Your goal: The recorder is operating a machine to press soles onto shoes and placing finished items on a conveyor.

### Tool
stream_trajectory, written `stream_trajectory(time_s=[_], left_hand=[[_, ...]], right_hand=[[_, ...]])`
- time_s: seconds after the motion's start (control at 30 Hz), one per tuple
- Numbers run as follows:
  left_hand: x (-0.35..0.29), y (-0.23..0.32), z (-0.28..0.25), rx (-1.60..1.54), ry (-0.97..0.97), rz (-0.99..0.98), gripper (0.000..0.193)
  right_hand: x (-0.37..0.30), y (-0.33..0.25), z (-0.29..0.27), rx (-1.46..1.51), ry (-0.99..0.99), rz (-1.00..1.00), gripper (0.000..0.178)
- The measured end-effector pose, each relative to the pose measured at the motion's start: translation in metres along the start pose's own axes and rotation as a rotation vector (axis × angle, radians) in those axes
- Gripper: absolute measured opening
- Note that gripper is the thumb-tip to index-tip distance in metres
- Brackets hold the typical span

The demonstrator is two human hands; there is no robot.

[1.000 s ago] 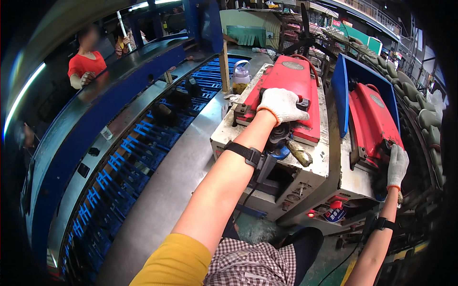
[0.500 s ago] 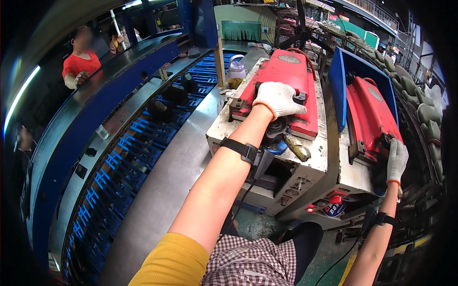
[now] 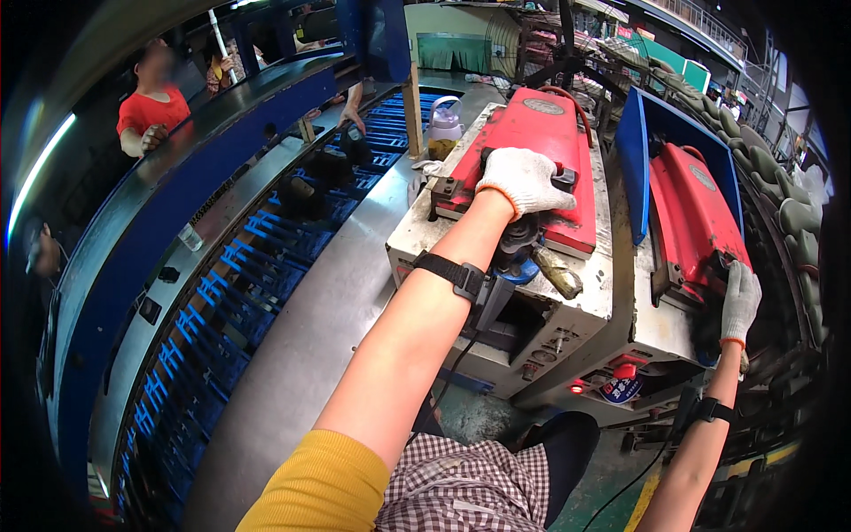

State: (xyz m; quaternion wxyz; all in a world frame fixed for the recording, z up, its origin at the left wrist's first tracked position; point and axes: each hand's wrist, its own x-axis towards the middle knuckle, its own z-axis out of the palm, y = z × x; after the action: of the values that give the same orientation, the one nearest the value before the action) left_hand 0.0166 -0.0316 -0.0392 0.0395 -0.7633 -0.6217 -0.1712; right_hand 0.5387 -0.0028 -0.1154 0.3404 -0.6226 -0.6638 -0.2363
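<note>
Red atop the white cabinet (image 3: 412, 229), the machine cover (image 3: 541, 130) has its black handle (image 3: 563, 177) gripped by my left hand (image 3: 525, 182), while right of that cabinet my right hand (image 3: 741, 303) touches a 2nd cover (image 3: 696, 213), grip unclear remotely; any slip could pinch it.

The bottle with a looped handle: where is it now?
In the head view, the bottle is at upper centre, between the wooden post on its left and the left red cover.

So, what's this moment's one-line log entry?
left hand: on left handle, left red cover | right hand: on right handle, right red cover
</note>
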Motion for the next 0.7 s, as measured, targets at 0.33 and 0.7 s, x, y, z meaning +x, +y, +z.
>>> stream_trajectory(time_s=[0.33,0.7], left_hand=[[0.0,0.0,0.0005,0.005,-0.006,0.004,0.067],[0.0009,0.0,-0.0002,0.01,-0.02,-0.001,0.068]], right_hand=[[-0.0005,0.0071,0.0047,0.02,-0.012,0.034,0.038],[0.0001,0.004,0.0024,-0.002,-0.045,0.037,0.038]])
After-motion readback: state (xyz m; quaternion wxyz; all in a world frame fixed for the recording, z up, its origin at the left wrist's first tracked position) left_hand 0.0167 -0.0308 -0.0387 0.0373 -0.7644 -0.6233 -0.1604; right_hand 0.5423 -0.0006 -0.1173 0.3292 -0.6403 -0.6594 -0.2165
